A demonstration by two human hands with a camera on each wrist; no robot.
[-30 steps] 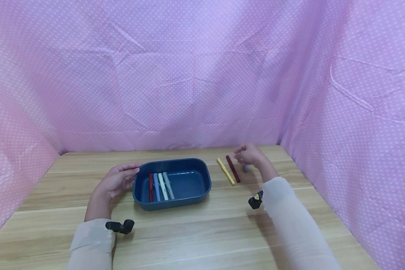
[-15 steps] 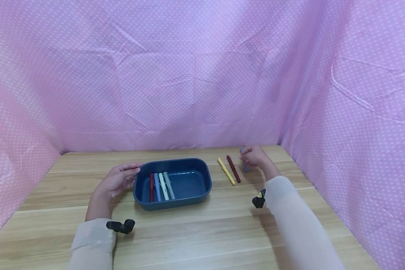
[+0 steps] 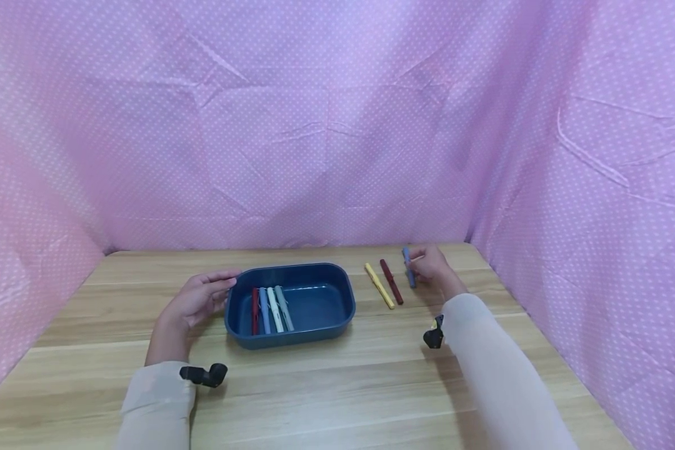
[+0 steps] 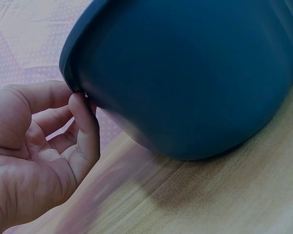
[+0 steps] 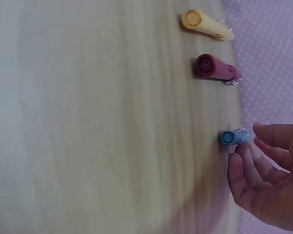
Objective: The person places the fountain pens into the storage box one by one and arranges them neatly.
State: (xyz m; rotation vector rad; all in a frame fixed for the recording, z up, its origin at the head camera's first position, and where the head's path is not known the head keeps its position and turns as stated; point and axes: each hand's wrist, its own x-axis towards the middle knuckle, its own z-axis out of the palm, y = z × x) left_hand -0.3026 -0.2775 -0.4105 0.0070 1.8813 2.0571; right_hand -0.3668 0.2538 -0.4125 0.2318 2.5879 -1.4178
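On the wood-grained table [image 3: 315,400], toward its far right, the person's right hand [image 3: 432,265] is at a blue pen [image 3: 412,279] that lies on the tabletop. Grip, right: fingers bent, thumb set apart from them in the right wrist view, a fingertip at or just beside the barrel; whether the digits pinch the pen cannot be told. The pen's near end shows clear of the fingers and its clip is visible.

Left of that pen, just apart from it and from each other, lie a dark red pen [image 3: 392,282] and a yellow pen [image 3: 379,286] — both slanted, far ends leaning left.

Left of these stands a dark blue box [image 3: 317,303], base on the table. Grip, left: the left hand [image 3: 199,297] pinches the rim at the far part of the box's left end, other fingers bent beneath.

Contents of the box: four pens lying side by side in its left half — a red pen [image 3: 255,310], a second blue pen [image 3: 265,310], a whitish pen [image 3: 275,310] and a grey-green pen [image 3: 285,309], in that order from the left. The right half shows bare floor.

Each forearm wears a light sleeve [image 3: 506,369], with a small black camera [image 3: 205,375] at the wrist. Pink dotted cloth [image 3: 326,125] hangs behind the table and along both sides.
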